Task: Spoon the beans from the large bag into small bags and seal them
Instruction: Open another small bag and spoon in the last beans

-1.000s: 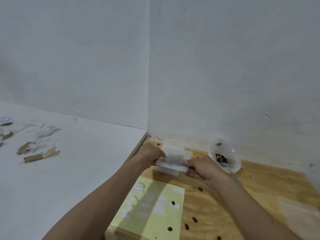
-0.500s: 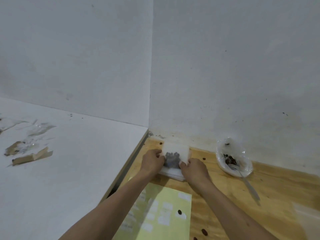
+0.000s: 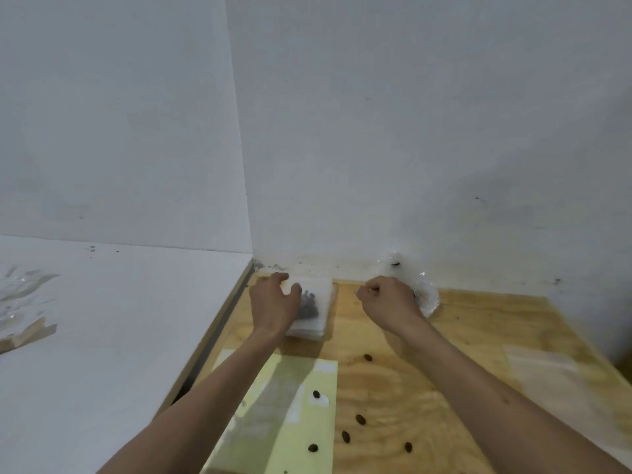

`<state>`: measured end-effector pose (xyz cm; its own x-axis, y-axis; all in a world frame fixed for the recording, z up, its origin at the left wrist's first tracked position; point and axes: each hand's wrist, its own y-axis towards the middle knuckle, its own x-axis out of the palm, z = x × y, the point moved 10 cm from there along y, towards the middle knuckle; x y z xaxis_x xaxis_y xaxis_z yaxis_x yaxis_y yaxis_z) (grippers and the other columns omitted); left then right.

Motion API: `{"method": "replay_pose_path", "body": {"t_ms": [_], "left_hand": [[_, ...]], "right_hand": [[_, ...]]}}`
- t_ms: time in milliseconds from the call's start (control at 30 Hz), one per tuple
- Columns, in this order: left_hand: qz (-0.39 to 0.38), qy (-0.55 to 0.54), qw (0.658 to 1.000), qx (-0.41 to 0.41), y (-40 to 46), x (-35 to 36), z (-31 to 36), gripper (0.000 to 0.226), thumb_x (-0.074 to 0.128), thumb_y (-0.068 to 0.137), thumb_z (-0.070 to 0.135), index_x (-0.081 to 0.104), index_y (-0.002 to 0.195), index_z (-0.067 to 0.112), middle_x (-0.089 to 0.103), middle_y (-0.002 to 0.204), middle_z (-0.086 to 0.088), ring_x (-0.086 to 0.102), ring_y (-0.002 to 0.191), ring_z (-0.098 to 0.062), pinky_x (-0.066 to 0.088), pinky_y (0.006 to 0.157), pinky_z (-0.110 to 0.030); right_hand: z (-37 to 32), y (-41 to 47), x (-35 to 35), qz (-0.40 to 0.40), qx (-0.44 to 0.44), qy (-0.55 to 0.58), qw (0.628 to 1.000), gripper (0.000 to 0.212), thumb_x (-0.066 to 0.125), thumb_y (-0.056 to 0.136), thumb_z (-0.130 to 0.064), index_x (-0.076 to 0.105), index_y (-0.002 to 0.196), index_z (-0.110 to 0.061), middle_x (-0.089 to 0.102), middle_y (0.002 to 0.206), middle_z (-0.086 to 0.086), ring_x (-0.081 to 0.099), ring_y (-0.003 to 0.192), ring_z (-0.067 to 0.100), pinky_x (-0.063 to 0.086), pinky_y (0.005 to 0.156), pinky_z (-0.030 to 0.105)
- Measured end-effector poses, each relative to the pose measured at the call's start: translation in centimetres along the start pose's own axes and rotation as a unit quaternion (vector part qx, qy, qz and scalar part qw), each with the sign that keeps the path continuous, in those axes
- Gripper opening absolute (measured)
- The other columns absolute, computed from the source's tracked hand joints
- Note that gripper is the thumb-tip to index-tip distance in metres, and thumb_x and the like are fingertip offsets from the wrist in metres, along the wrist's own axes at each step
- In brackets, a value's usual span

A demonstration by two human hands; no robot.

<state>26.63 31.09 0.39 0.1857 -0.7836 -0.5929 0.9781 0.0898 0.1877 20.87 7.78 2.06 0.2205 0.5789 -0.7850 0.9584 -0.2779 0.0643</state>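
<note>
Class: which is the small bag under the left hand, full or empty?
Holding beans: a dark cluster shows through the small bag beside the left hand.

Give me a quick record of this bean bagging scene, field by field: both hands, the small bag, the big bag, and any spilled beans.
left hand: resting on the small bag, fingers spread
right hand: loosely curled, off the small bag, in front of the large bag; whether it holds anything cannot be told
small bag: lying on a stack of bags by the wall corner, dark beans inside
large bag: clear, against the wall, mostly hidden by the right hand
loose beans: several scattered on the wooden table and yellow sheet
</note>
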Motion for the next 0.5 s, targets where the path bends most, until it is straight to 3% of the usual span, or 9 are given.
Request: {"method": "replay_pose_path", "body": {"t_ms": [100, 133, 233, 267, 333, 433, 500], "left_hand": [[-0.002, -0.020, 0.997, 0.071, -2.2, 1.9, 5.7, 0.034, 0.063, 0.094, 0.025, 0.068, 0.126, 0.012, 0.066, 0.120, -0.011, 0.054, 0.120, -0.030, 0.042, 0.096, -0.033], [-0.015, -0.030, 0.995, 0.096, -3.3, 3.0, 7.9, 0.033, 0.062, 0.095, 0.024, 0.068, 0.126, 0.013, 0.065, 0.120, -0.009, 0.054, 0.118, -0.027, 0.039, 0.092, -0.028], [-0.085, -0.054, 0.982, 0.157, -7.8, 7.8, 14.0, 0.028, 0.060, 0.097, 0.022, 0.069, 0.121, 0.010, 0.064, 0.114, -0.007, 0.061, 0.097, -0.021, 0.038, 0.078, -0.022], [-0.116, -0.055, 0.977, 0.171, -9.6, 9.7, 15.7, 0.027, 0.059, 0.096, 0.022, 0.069, 0.118, 0.008, 0.066, 0.111, -0.009, 0.063, 0.093, -0.022, 0.037, 0.072, -0.021], [-0.182, -0.048, 0.964, 0.190, -13.2, 13.7, 18.4, 0.031, 0.059, 0.096, 0.022, 0.068, 0.122, 0.007, 0.068, 0.114, -0.010, 0.065, 0.101, -0.022, 0.039, 0.072, -0.021], [-0.308, -0.019, 0.938, 0.156, -17.9, 20.0, 19.7, 0.038, 0.062, 0.095, 0.024, 0.062, 0.130, 0.008, 0.065, 0.121, -0.009, 0.063, 0.109, -0.022, 0.042, 0.082, -0.026], [-0.375, -0.014, 0.923, 0.080, -20.3, 23.5, 18.8, 0.015, 0.063, 0.093, 0.022, 0.063, 0.105, 0.012, 0.061, 0.103, -0.005, 0.062, 0.091, -0.020, 0.039, 0.078, -0.028]], "right_hand": [[3.0, -1.7, -5.1, 0.054, 0.008, -0.057, 0.997, 0.029, 0.052, 0.096, -0.033, 0.055, 0.071, -0.018, 0.052, 0.067, 0.002, 0.057, 0.070, 0.026, 0.029, 0.052, 0.021], [4.4, -2.4, -6.7, 0.068, 0.022, -0.070, 0.995, 0.030, 0.053, 0.096, -0.033, 0.058, 0.072, -0.016, 0.056, 0.070, 0.004, 0.061, 0.073, 0.029, 0.038, 0.054, 0.026], [9.9, -4.8, -11.4, 0.098, 0.095, -0.119, 0.983, 0.037, 0.055, 0.096, -0.039, 0.070, 0.105, -0.006, 0.068, 0.103, 0.012, 0.065, 0.095, 0.031, 0.056, 0.078, 0.038], [11.9, -5.7, -12.6, 0.100, 0.116, -0.138, 0.979, 0.039, 0.056, 0.096, -0.039, 0.070, 0.107, -0.005, 0.068, 0.108, 0.013, 0.066, 0.097, 0.032, 0.056, 0.080, 0.039], [16.2, -7.8, -14.6, 0.087, 0.159, -0.177, 0.967, 0.037, 0.056, 0.096, -0.040, 0.069, 0.093, -0.006, 0.068, 0.103, 0.016, 0.066, 0.090, 0.033, 0.053, 0.069, 0.038], [22.5, -11.1, -15.8, 0.056, 0.235, -0.199, 0.950, 0.039, 0.054, 0.097, -0.044, 0.050, 0.076, -0.012, 0.060, 0.090, 0.012, 0.061, 0.081, 0.032, 0.044, 0.060, 0.033], [25.2, -12.8, -15.6, 0.031, 0.269, -0.191, 0.944, 0.041, 0.054, 0.098, -0.045, 0.047, 0.074, -0.012, 0.055, 0.079, 0.007, 0.058, 0.077, 0.029, 0.044, 0.063, 0.032]]}}
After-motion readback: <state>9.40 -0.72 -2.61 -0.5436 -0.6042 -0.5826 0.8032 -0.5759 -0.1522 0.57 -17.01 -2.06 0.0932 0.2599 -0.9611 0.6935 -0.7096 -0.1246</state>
